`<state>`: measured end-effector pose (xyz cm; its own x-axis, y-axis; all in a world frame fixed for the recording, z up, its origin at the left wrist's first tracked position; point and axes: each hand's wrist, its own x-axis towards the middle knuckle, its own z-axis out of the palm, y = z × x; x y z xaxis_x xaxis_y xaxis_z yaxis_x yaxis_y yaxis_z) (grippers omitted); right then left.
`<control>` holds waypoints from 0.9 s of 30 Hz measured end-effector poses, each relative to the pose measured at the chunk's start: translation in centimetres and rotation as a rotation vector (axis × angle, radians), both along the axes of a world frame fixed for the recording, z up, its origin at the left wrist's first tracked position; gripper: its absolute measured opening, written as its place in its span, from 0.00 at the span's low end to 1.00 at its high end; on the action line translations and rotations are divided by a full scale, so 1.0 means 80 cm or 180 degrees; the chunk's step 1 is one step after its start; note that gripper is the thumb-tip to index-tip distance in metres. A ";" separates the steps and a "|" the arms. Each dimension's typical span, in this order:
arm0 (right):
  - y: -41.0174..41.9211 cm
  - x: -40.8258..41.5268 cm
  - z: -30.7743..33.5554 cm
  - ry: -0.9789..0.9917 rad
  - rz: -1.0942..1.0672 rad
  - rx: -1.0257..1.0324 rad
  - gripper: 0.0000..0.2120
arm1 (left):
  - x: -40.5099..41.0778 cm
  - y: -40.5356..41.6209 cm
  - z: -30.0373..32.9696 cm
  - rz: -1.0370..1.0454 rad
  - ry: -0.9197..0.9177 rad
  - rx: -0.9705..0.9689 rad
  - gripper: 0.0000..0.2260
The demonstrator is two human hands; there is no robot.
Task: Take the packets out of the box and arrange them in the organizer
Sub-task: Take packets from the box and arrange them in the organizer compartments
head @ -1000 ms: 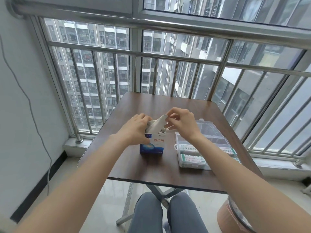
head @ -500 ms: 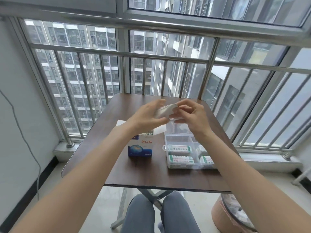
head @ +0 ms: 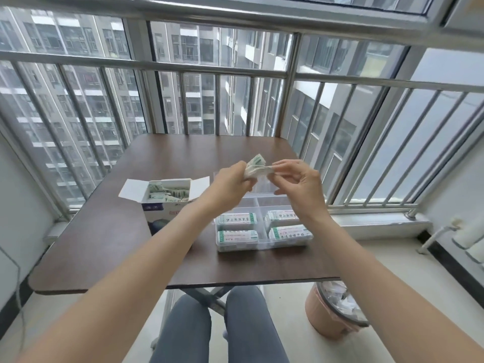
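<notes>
I'm pinching a small white-green packet stack (head: pixel 255 167) between left hand (head: pixel 230 180) & right hand (head: pixel 297 183) above the clear plastic organizer (head: pixel 262 226), 4 near slots looking filled, more waiting in the open blue-white cardboard box (head: pixel 165 197).

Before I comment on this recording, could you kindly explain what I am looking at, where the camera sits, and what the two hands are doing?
There is no machine here: a seated person works with bare hands, and the single wide-angle camera is worn on their head, looking forward and down, so both forearms reach in from the bottom of the picture. In front of them is a dark brown table beside a barred window. On it stands an open blue and white box with small packets inside. To its right lies a clear plastic organizer; four of its near compartments already hold stacked packets, while the far ones look empty. The left hand and the right hand together hold a small bundle of packets above the organizer. A pink wastebasket stands on the floor to the right.
</notes>
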<state>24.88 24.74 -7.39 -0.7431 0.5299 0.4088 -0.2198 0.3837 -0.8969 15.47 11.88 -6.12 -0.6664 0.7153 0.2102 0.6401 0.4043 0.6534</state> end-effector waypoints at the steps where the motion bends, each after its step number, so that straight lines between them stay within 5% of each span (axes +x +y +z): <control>1: 0.004 0.001 -0.002 -0.0081 0.0146 -0.0232 0.05 | 0.000 0.003 -0.004 0.0017 0.0158 -0.0036 0.04; 9: 0.027 -0.002 -0.003 -0.0590 0.0505 -0.1846 0.03 | 0.003 0.026 -0.044 -0.0044 0.0901 -0.0065 0.05; 16: 0.047 -0.004 -0.011 -0.0834 0.0285 -0.2275 0.09 | 0.003 0.039 -0.052 -0.0372 0.0149 -0.0090 0.15; 20: 0.053 -0.004 -0.010 -0.0903 0.0184 -0.2108 0.10 | -0.004 0.039 -0.057 -0.0365 -0.0784 0.0402 0.17; 27: 0.059 -0.004 -0.006 -0.1295 0.0254 -0.1981 0.11 | -0.005 0.039 -0.050 -0.0288 -0.1646 0.0761 0.08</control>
<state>24.55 29.48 -7.89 -0.8175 0.5116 -0.2645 0.1699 -0.2246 -0.9595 15.04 14.99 -10.12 -0.6640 0.7469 0.0362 0.2381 0.1653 0.9571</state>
